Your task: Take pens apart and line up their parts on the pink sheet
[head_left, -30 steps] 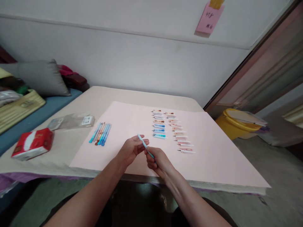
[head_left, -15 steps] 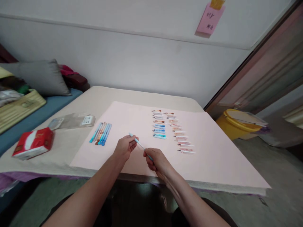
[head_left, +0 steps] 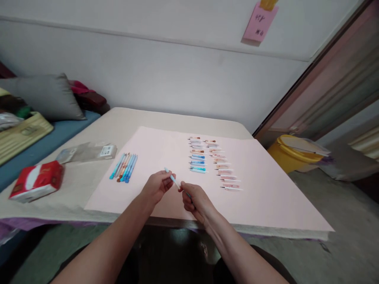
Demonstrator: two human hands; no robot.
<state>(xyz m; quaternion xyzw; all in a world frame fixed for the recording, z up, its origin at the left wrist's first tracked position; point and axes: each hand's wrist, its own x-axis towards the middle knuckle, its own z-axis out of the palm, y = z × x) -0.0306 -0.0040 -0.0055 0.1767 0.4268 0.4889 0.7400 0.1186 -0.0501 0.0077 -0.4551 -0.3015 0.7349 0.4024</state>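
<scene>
My left hand (head_left: 160, 185) pinches a pale blue pen piece (head_left: 171, 177) over the front middle of the pink sheet. A thin white length runs from that piece to my right hand (head_left: 194, 199), which is closed around the other end of the pen. A bit of blue shows between the right fingers; the rest is hidden in the palm. Left of my hands lies a row of blue, brown and grey pens (head_left: 123, 167) side by side. Beyond my hands are a column of blue and brown pens (head_left: 197, 157) and a slanting column of pinkish, white-ended pens (head_left: 224, 166).
The pink sheet (head_left: 266, 197) covers much of the padded table. At left are a clear plastic bag (head_left: 87, 152) and a red tissue pack (head_left: 37, 180). A yellow bucket (head_left: 288, 157) stands on the floor at right, and a wall (head_left: 166, 79) rises behind.
My hands have come closer together, so less of the thin white length shows between them. The view has shifted slightly; the laid-out pens have not moved on the sheet.
</scene>
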